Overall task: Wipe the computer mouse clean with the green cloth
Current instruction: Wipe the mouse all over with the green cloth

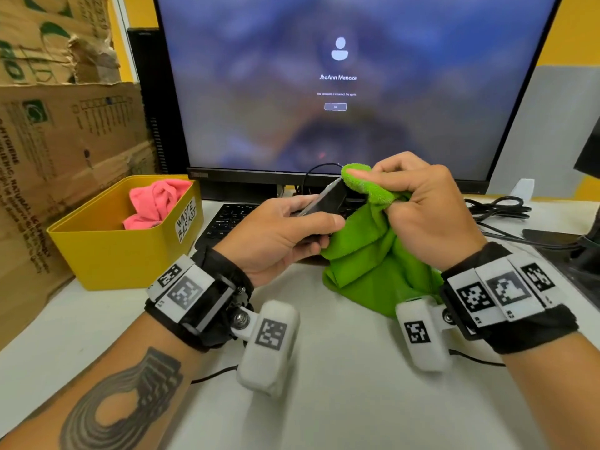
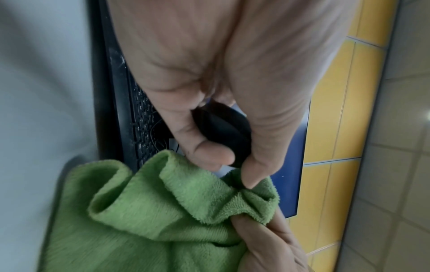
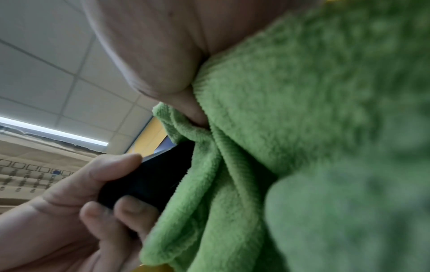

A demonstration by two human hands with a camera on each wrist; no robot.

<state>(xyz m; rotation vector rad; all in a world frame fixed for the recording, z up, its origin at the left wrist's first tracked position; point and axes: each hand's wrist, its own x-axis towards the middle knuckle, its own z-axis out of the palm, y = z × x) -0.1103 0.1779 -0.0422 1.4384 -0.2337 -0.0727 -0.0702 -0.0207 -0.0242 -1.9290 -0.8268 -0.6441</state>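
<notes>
My left hand [image 1: 292, 232] grips the black computer mouse [image 1: 328, 198] above the desk, tilted on its side, with its cable running back toward the monitor. In the left wrist view thumb and fingers curl round the mouse [image 2: 223, 132]. My right hand [image 1: 418, 203] holds the green cloth [image 1: 373, 254] bunched over its fingers, and a cloth-covered fingertip presses against the mouse's front end. The rest of the cloth hangs down to the desk. In the right wrist view the cloth [image 3: 291, 128] fills most of the frame beside the mouse [image 3: 153, 176].
A yellow waste basket [image 1: 113, 251] with a pink rag [image 1: 156, 203] stands at the left. A black keyboard [image 1: 227, 219] lies behind my hands, under the monitor [image 1: 341, 86]. Cardboard boxes [image 1: 48, 141] stack at far left. Black cables [image 1: 500, 209] trail at right.
</notes>
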